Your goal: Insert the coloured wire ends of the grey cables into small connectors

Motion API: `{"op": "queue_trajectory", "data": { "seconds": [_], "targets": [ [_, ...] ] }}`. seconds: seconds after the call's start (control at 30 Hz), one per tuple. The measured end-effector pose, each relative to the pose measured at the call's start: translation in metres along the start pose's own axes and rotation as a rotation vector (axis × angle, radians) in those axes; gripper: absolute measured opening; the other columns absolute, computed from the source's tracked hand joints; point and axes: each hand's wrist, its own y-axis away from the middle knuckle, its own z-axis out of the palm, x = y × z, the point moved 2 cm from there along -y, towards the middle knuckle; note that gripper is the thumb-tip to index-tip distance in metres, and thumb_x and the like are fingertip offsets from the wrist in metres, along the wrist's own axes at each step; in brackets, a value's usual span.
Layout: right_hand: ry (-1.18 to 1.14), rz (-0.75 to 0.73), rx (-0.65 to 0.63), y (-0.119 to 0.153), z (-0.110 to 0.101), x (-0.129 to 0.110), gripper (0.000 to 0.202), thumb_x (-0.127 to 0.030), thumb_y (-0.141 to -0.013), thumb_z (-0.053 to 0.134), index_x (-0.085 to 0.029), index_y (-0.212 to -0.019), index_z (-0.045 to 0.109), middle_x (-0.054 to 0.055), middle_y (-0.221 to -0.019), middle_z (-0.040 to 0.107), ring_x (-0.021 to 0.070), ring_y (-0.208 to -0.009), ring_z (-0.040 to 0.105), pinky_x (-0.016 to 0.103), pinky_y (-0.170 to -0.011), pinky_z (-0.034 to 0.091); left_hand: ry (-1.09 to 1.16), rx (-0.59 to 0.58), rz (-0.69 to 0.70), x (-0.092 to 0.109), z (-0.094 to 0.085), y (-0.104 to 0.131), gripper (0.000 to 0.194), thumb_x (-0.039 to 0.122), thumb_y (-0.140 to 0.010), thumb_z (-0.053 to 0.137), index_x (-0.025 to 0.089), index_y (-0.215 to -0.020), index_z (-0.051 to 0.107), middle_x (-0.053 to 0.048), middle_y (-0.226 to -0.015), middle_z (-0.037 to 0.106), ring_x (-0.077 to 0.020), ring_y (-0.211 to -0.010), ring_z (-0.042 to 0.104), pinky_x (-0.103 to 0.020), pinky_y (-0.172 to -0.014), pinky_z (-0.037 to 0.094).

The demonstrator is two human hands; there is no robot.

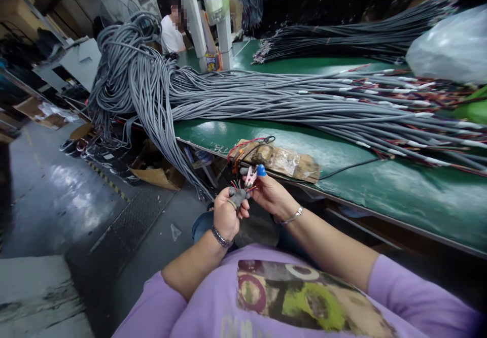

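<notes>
I see a lilac tee w/ printed patch (297, 292), dark bead band on left wrist (221, 237), silver bangle on right wrist (292, 217), blue fingertip cap (261, 170), maybe rubber.

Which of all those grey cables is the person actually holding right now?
The short grey cable end gripped in the left hand, its coloured wires fanned upward toward the right hand. The other grey cables lie heaped on the green table.

A green worktop (380, 186) is stretching across the right side, and a huge bundle of grey cables (266, 94) is lying along it, spilling over its left end toward the floor (57, 186). A darker cable bundle (353, 36) is resting further back. A taped cardboard pad (289, 161) is sitting at the near edge, and a clear plastic bag (449, 48) is lying far right.
</notes>
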Motion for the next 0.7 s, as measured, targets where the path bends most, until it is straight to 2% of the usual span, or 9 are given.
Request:
{"op": "queue_trajectory", "data": {
  "seconds": [0.13, 0.33, 0.43, 0.5, 0.57, 0.63, 0.7],
  "targets": [
    [-0.010, -0.014, 0.045, 0.001, 0.002, 0.001, 0.041, -0.059, -0.069, 0.067, -0.018, -0.073, 0.067, 0.001, -0.062, 0.061, 0.0113, -0.055, 0.051, 0.024, -0.052, 0.043, -0.059, -0.011, -0.003, -0.002, 0.000, 0.000, 0.030, 0.042, -0.066, 0.066, 0.017, -0.063, 0.050, 0.003, -0.048, 0.056, -0.0053, -0.032, 0.045, -0.017, -0.033, 0.021],
    [0.007, 0.076, -0.084, 0.013, -0.001, -0.001, 0.048, -0.066, -0.074, 0.055, -0.019, -0.077, 0.064, 0.002, -0.071, 0.064, 0.0124, -0.059, 0.055, 0.025, -0.056, 0.047, -0.054, -0.024, 0.040, -0.002, -0.004, 0.003, 0.027, 0.039, -0.068, 0.066, 0.017, -0.063, 0.050, 0.003, -0.048, 0.056, -0.0055, -0.032, 0.044, -0.017, -0.033, 0.024],
    [0.103, 0.173, -0.119, 0.022, -0.006, -0.001, 0.049, -0.066, -0.072, 0.058, -0.018, -0.080, 0.066, 0.003, -0.073, 0.064, 0.0122, -0.059, 0.056, 0.026, -0.058, 0.048, -0.056, -0.030, 0.035, -0.005, -0.007, 0.006, 0.029, 0.040, -0.068, 0.066, 0.018, -0.063, 0.049, 0.003, -0.049, 0.056, -0.0056, -0.032, 0.045, -0.017, -0.033, 0.025],
    [0.217, 0.177, -0.124, 0.027, -0.008, -0.004, 0.043, -0.059, -0.067, 0.068, -0.017, -0.077, 0.066, 0.003, -0.070, 0.064, 0.0119, -0.059, 0.056, 0.025, -0.058, 0.047, -0.080, -0.033, 0.036, -0.008, -0.008, 0.009, 0.030, 0.041, -0.069, 0.066, 0.017, -0.063, 0.049, 0.003, -0.049, 0.057, -0.0056, -0.033, 0.046, -0.017, -0.033, 0.025],
    [0.360, 0.118, -0.127, 0.031, -0.008, -0.009, 0.035, -0.047, -0.062, 0.077, -0.016, -0.073, 0.066, 0.001, -0.067, 0.063, 0.0106, -0.058, 0.054, 0.023, -0.057, 0.044, -0.121, -0.051, 0.028, -0.010, -0.009, 0.010, 0.030, 0.041, -0.070, 0.066, 0.017, -0.063, 0.049, 0.003, -0.050, 0.058, -0.0058, -0.034, 0.048, -0.016, -0.034, 0.026],
    [0.503, 0.048, -0.157, 0.034, -0.006, -0.015, 0.029, -0.038, -0.061, 0.080, -0.015, -0.069, 0.066, 0.000, -0.064, 0.062, 0.0097, -0.058, 0.052, 0.022, -0.057, 0.042, -0.175, -0.104, -0.009, -0.012, -0.009, 0.011, 0.029, 0.041, -0.069, 0.066, 0.017, -0.064, 0.050, 0.002, -0.050, 0.059, -0.0070, -0.036, 0.051, -0.016, -0.035, 0.029],
    [0.624, 0.006, -0.223, 0.037, -0.002, -0.020, 0.025, -0.037, -0.064, 0.077, -0.015, -0.066, 0.064, -0.001, -0.060, 0.060, 0.0094, -0.055, 0.050, 0.022, -0.055, 0.041, -0.235, -0.188, -0.069, -0.012, -0.008, 0.012, 0.028, 0.039, -0.068, 0.068, 0.016, -0.066, 0.053, 0.000, -0.051, 0.061, -0.0092, -0.038, 0.054, -0.017, -0.036, 0.034]
  ]
}}
